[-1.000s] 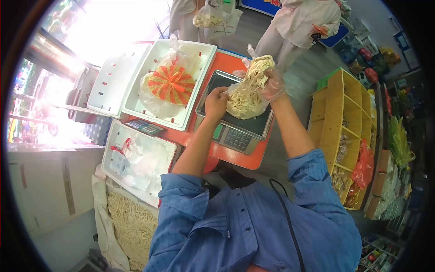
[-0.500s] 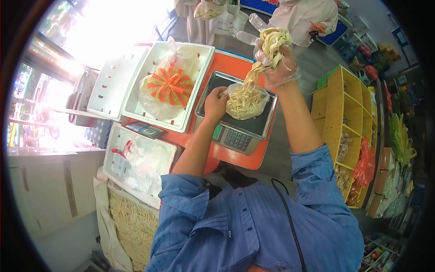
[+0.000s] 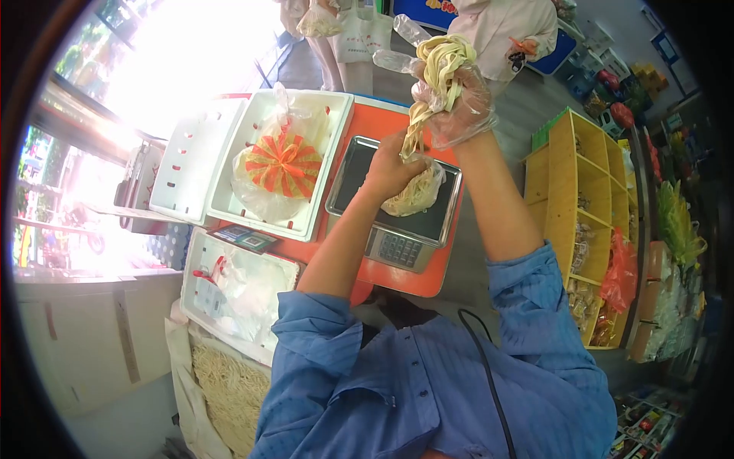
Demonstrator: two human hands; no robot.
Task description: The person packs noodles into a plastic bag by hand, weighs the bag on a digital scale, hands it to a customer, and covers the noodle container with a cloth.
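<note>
My right hand (image 3: 468,103), in a clear plastic glove, is closed on a bundle of thick noodles (image 3: 443,65) held up above the scale. A twisted length of the noodles hangs from it down to my left hand (image 3: 391,167). That bare left hand is closed round the hanging strands, its thumb over the bag's opening. Below, a clear plastic bag (image 3: 428,191) holding more noodles sits on the scale's dark tray (image 3: 359,164). My left hand covers part of the bag. The keypad (image 3: 399,250) shows at the scale's near side.
On the orange table (image 3: 428,283), a white foam box (image 3: 218,203) holds a bag with an orange-striped top (image 3: 283,164). Nearer are a foam box of plastic bags (image 3: 237,298) and loose noodles (image 3: 229,390). Yellow shelves (image 3: 562,168) stand right; people (image 3: 501,30) stand opposite.
My left hand has moved from the bag's left edge up and right to the hanging noodles. My right hand has shifted slightly left with its bundle. The camera view has shifted a little.
</note>
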